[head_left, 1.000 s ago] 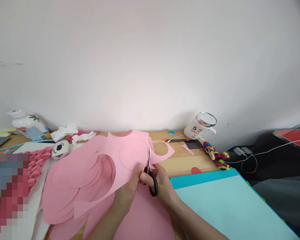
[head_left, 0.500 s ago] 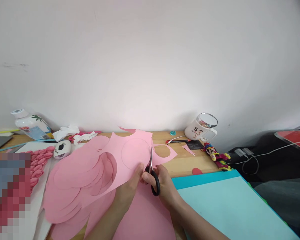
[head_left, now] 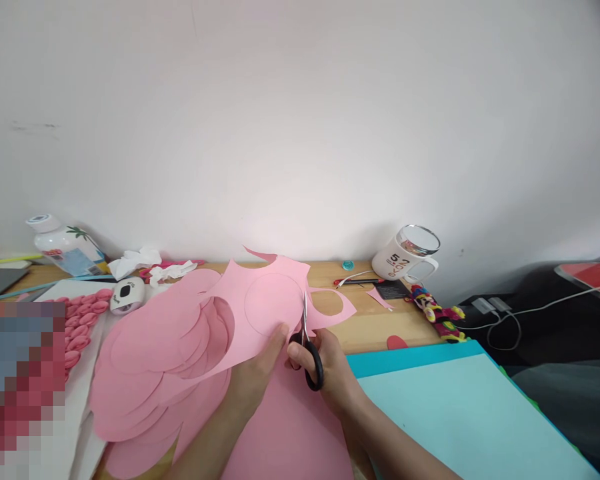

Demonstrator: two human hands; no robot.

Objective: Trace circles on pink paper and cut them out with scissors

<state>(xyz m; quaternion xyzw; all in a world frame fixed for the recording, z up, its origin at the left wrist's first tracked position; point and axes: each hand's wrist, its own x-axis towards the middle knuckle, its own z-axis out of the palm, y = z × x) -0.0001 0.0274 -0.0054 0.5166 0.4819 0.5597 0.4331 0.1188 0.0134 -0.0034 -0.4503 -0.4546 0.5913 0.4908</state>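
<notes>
My left hand [head_left: 261, 368] pinches the lower edge of a pink paper sheet [head_left: 240, 283], thumb on top and fingers hidden beneath. A drawn circle marks the sheet, and rounded holes have been cut from it. Black-handled scissors [head_left: 314, 363] sit in my right hand [head_left: 333, 373], closed around their handles. Their blades point up and away, at the paper just right of the drawn circle. Several overlapping pink paper discs [head_left: 135, 360] lie on the left, partly under the sheet. More pink paper [head_left: 285, 433] lies below my hands.
A white mug [head_left: 403, 257] stands by the wall, near a small figure [head_left: 435, 310] and a black-and-red cutter [head_left: 357, 282]. Light blue sheets [head_left: 460, 400] cover the right front. At left are a white bottle [head_left: 70, 247], crumpled tissues [head_left: 135, 260] and pink oval pieces [head_left: 85, 320].
The view has shifted slightly. My hands, the scissors and the pink sheet keep nearly the same arrangement, with the blades looking a little more closed.
</notes>
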